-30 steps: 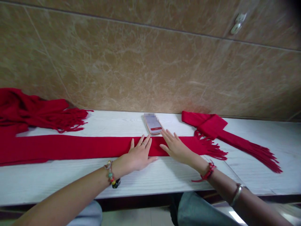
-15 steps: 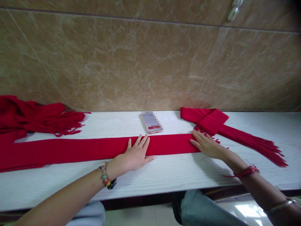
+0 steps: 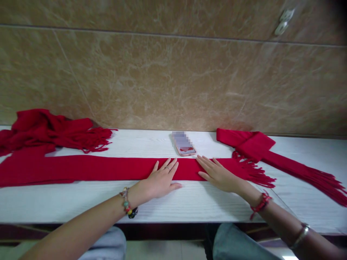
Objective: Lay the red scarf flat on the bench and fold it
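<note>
A long red scarf (image 3: pixel 108 168) lies flat in a narrow strip along the white table, its fringe spread at the right end. Flat on the middle of the strip rests my left hand (image 3: pixel 162 177), fingers spread, thumb past the near edge. My right hand (image 3: pixel 217 172) also lies on the scarf, a short way to the right, with its fingers stretched out. Neither hand grasps the cloth. Behind the right hand, a second red scarf (image 3: pixel 255 144) lies folded across itself, its fringed tail running to the right.
A phone (image 3: pixel 185 146) lies beyond the scarf, near the marbled wall (image 3: pixel 162 83). Bunched red fabric with fringe (image 3: pixel 54 131) sits at the back left. The table's near edge (image 3: pixel 168 221) runs above my knees. A wall socket (image 3: pixel 284 21) is at the upper right.
My right hand has moved left along the scarf, from near its fringed end toward my left hand, uncovering the fringe. My left hand stays on the cloth. The view has shifted slightly.
</note>
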The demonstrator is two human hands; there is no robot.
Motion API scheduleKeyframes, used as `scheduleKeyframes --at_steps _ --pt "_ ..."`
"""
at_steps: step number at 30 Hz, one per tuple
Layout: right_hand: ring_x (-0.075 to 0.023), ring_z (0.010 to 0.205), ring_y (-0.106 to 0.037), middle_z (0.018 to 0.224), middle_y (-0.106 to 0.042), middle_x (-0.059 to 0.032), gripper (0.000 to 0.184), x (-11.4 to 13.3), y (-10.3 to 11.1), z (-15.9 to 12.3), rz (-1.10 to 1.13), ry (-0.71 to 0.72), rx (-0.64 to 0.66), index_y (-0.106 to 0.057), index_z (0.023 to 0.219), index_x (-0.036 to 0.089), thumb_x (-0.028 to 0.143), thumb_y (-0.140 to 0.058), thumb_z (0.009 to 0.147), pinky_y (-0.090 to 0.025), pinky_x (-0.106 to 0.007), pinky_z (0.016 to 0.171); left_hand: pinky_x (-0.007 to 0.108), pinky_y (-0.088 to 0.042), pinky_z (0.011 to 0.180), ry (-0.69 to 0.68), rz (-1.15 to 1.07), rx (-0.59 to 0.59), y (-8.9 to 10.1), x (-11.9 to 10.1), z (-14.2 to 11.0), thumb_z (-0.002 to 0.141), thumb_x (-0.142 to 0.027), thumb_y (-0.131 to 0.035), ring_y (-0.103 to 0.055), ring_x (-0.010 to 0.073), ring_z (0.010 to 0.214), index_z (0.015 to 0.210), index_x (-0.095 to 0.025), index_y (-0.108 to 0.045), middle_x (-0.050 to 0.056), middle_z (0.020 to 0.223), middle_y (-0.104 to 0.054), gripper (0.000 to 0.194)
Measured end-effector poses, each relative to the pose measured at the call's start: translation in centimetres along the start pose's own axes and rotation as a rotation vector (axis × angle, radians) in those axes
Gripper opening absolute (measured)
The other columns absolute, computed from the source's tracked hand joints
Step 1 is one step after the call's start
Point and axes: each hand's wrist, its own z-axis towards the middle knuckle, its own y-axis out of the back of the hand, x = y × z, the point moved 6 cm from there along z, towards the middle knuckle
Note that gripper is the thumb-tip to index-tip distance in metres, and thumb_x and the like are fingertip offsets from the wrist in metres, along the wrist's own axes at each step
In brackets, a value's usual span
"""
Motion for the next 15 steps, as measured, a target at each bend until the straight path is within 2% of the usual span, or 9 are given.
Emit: scheduleKeyframes --at_steps 2,4,6,8,11,13,15 --pt "-0.0318 0.128 -0.03 0.138 -0.035 -0.0196 0.043 -0.6 -0.3 -0.5 -0.025 0.053 0.015 -0.039 0.133 0.015 0.031 -0.027 0.094 -0.036 -0.057 0.093 0.053 -0.01 0.106 0.004 0.007 0.004 -0.2 1.2 -1.0 0.088 -0.053 -0.034 -0.001 0.0259 0.136 0.142 -0.011 -0.011 0.01 0.148 -0.003 0.073" --pt "-0.0332 0.128 -0.03 0.136 -0.038 -0.0212 0.044 -0.8 -0.2 -0.2 -0.023 0.03 0.008 -0.042 0.13 0.013 0.032 -0.028 0.094 -0.037 -0.058 0.092 0.051 -0.009 0.107 0.025 0.009 -0.003 -0.4 2.7 -2.2 0.087 -0.053 -0.034 -0.003 0.025 0.136 0.142 -0.012 -0.011 0.011 0.148 -0.006 0.073" --pt "-0.0325 0.128 -0.029 0.136 -0.037 -0.0219 0.049 0.1 0.5 1.3 0.017 -0.02 -0.027 -0.04 0.131 0.01 0.038 -0.03 0.092 -0.036 -0.056 0.095 0.049 -0.009 0.107 0.054 0.003 -0.017 -0.3 4.3 -3.5 0.087 -0.055 -0.034 -0.004 0.0244 0.136 0.142 -0.013 -0.013 0.011 0.148 -0.008 0.072" --pt "-0.0302 0.129 -0.028 0.139 -0.035 -0.0208 0.057 2.3 1.5 3.6 0.093 -0.009 -0.063 -0.037 0.134 0.009 0.045 -0.034 0.09 -0.033 -0.051 0.1 0.049 -0.008 0.107 0.111 -0.007 -0.027 0.1 6.3 -5.0 0.086 -0.057 -0.033 -0.004 0.0255 0.136 0.142 -0.014 -0.015 0.012 0.148 -0.009 0.073" --pt "-0.0281 0.13 -0.027 0.141 -0.033 -0.0165 0.06 7.3 2.8 7.8 0.227 0.121 -0.068 -0.036 0.135 0.012 0.049 -0.037 0.088 -0.03 -0.047 0.104 0.05 -0.008 0.106 0.24 -0.036 -0.039 1.2 10.2 -7.9 0.085 -0.058 -0.031 -0.003 0.0273 0.136 0.142 -0.013 -0.016 0.013 0.148 -0.007 0.074" --pt "-0.0277 0.13 -0.027 0.141 -0.032 -0.0158 0.059 10.6 3.3 10.7 0.297 0.201 -0.049 -0.036 0.135 0.012 0.048 -0.039 0.087 -0.029 -0.046 0.105 0.05 -0.009 0.105 0.355 -0.048 -0.087 2.2 13.9 -10.4 0.085 -0.056 -0.032 -0.002 0.0278 0.136 0.142 -0.014 -0.016 0.013 0.148 -0.005 0.073" --pt "-0.027 0.13 -0.027 0.142 -0.031 -0.0168 0.059 13.8 3.4 13.6 0.339 0.273 -0.016 -0.036 0.135 0.01 0.045 -0.039 0.088 -0.029 -0.044 0.105 0.051 -0.009 0.105 0.503 -0.05 -0.186 3.1 18.4 -13.8 0.084 -0.054 -0.036 -0.001 0.0286 0.136 0.141 -0.015 -0.017 0.013 0.148 -0.003 0.073"
